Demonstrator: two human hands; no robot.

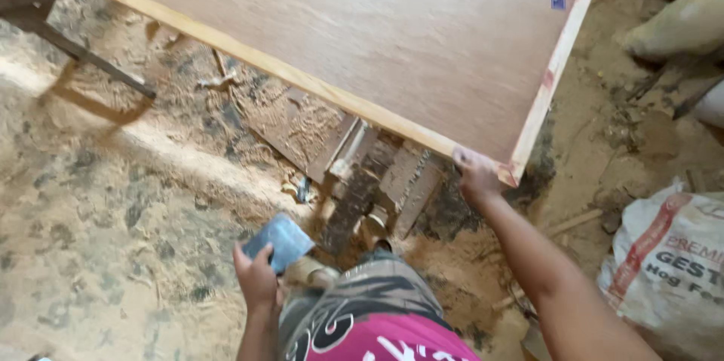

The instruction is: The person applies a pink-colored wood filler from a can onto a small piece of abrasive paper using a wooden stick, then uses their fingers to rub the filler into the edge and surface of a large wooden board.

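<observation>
Framed plywood panel corner under right hand fingers (left hand with grey block)

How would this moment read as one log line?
left hand: holds blue-grey pad | right hand: grips corner of wooden panel | floor: sawdust

Left hand low, fingers curled in a grip, right hand — arm outstretched — fingers closed
</observation>
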